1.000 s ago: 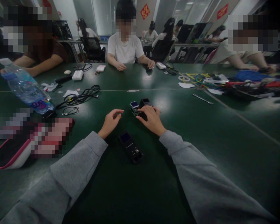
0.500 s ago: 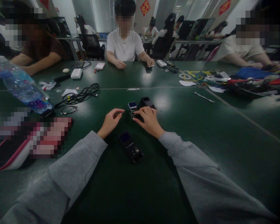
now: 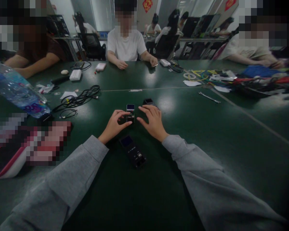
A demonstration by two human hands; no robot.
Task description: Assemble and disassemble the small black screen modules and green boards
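Note:
A small circuit board with a little screen [image 3: 130, 107] is between the thumb and fingers of my left hand [image 3: 114, 125], which grips its nearer part. My right hand [image 3: 154, 123] is just to the right of the board, fingers apart and curved, holding nothing. Behind the right fingers stands a black handheld device [image 3: 148, 101], mostly hidden by that hand. Closer to me, below both hands, a second black handheld device [image 3: 133, 150] with a dark screen and buttons lies at a slant on the green table [image 3: 139, 199].
On the left are a tilted water bottle [image 3: 19, 89], coiled black cables [image 3: 84, 96] and a blurred red item [image 3: 50, 141]. To the right lie a wrench [image 3: 209, 97] and a heap of cables [image 3: 255, 80]. A person in a white shirt [image 3: 127, 45] sits opposite.
The board has moved left, away from my right hand, and now sits between my left thumb and fingers. My right hand has let go and spread its fingers. The view has shifted slightly.

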